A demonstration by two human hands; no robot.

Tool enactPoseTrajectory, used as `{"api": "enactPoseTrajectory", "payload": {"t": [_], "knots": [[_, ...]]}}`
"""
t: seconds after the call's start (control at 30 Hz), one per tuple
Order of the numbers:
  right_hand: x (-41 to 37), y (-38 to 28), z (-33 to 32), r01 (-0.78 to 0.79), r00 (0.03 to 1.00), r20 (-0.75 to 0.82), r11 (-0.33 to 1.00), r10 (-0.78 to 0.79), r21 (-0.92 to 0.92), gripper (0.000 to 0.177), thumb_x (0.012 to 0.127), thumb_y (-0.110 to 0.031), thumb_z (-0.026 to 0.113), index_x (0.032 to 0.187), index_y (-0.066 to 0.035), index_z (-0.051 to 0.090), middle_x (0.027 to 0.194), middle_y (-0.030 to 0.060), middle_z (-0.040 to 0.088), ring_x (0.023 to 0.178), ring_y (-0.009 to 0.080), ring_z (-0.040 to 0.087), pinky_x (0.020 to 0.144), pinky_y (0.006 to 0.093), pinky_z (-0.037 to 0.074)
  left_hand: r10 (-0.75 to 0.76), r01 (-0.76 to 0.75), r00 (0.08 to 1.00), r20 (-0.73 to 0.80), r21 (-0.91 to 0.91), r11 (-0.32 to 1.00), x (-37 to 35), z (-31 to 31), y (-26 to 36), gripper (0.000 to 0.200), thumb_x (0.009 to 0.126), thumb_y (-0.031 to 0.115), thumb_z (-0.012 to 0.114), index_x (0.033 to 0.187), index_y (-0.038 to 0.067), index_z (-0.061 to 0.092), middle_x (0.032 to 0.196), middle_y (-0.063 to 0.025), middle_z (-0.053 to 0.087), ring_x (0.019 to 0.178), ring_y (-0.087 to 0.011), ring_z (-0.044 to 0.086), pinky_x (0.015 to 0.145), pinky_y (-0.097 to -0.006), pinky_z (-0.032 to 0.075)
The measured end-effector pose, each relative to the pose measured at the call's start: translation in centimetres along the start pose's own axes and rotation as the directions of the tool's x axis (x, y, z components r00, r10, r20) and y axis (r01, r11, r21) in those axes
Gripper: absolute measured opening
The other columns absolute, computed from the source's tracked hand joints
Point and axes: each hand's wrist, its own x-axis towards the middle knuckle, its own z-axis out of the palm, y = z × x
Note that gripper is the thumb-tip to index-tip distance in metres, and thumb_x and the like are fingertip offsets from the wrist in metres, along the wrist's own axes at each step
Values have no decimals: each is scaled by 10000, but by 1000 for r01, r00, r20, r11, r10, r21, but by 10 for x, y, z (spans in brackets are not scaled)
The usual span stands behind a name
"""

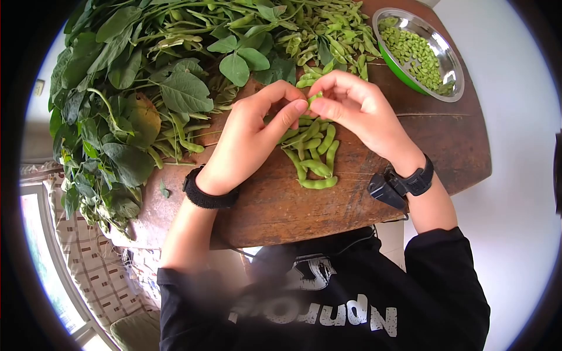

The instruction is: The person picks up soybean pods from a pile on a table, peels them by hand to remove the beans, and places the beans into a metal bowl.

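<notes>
Between my two hands is a green soybean pod (315,98), pinched at both ends by thumbs and forefingers. My left hand (257,131) is closed on its left side, and my right hand (363,114) grips its right side. Just below the fingers lies a small pile of whole soybean pods (316,153) on the wooden table (275,205). Beyond my fingertips spreads a heap of more pods (336,41). At the far right, a steel bowl with a green outside (456,70) holds shelled green beans (413,55).
Leafy soybean plants (181,88) cover the left and back of the table, some hanging over its left edge. A black strap (211,190) circles my left wrist; a black device (389,188) is strapped at my right. Patterned cloth (93,251) shows at lower left.
</notes>
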Motion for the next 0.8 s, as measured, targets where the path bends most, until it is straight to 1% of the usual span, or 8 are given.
{"api": "enactPoseTrajectory", "payload": {"t": [0.1,0.17,0.23,0.4,0.47,0.6,0.7,0.8], "knots": [[0,-1,-1,23,1000,-13,998,-22,50,145,948,-152,639,1019,-32,599,925,-1,624,864,60,590,750,225,475,-3,3,1000,9,11,1000,0,0,-1,225,1004,201,545,981,-12,614,771,-31,620,728,-75,540,662,-224,432],[0,-1,-4,50,998,-40,995,-47,81,137,948,-147,636,1016,-33,601,927,-1,624,860,60,588,744,221,472,-63,53,996,-56,-166,985,1,2,0,239,1007,219,539,1026,-7,613,791,-29,624,735,-75,543,675,-226,448],[2,0,-9,105,988,-117,993,-98,54,134,946,-141,637,1021,-35,604,928,1,620,854,64,588,734,216,470,-52,38,996,-77,-172,984,2,0,-2,236,1007,215,539,1050,-6,609,805,-28,626,739,-74,546,684,-223,454],[3,3,-15,134,977,-179,987,-117,87,139,947,-142,635,1035,-37,609,929,0,619,845,71,588,716,208,463,-49,20,991,-126,-224,974,3,1,-8,208,989,179,566,1093,2,596,848,-25,638,740,-69,551,684,-212,461],[3,3,-15,130,976,-190,987,-111,92,142,946,-145,638,1036,-39,609,929,0,618,844,71,586,713,208,462,-5,-7,987,-160,-73,997,3,2,-8,180,964,152,601,1069,6,598,844,-21,649,737,-64,558,670,-209,462],[3,4,-16,140,972,-201,987,-122,78,130,951,-143,629,1027,-41,605,919,-5,614,849,68,582,709,207,458,-26,17,989,-144,-65,998,2,-2,-9,151,940,127,624,1032,10,601,836,-15,657,729,-58,560,644,-213,456],[3,3,-18,170,958,-238,985,-157,33,112,961,-131,605,1025,-41,588,883,6,609,795,65,568,691,210,457,-14,20,991,-130,42,999,2,-3,-8,124,923,107,628,998,11,605,819,-11,657,716,-64,558,637,-224,449],[5,1,-32,285,884,-413,953,-219,104,101,971,-98,570,1041,-27,557,842,46,616,685,65,523,654,221,459,21,-8,988,-151,87,996,2,-2,-11,110,904,91,636,978,14,608,812,-15,651,703,-74,553,632,-235,441]]}}
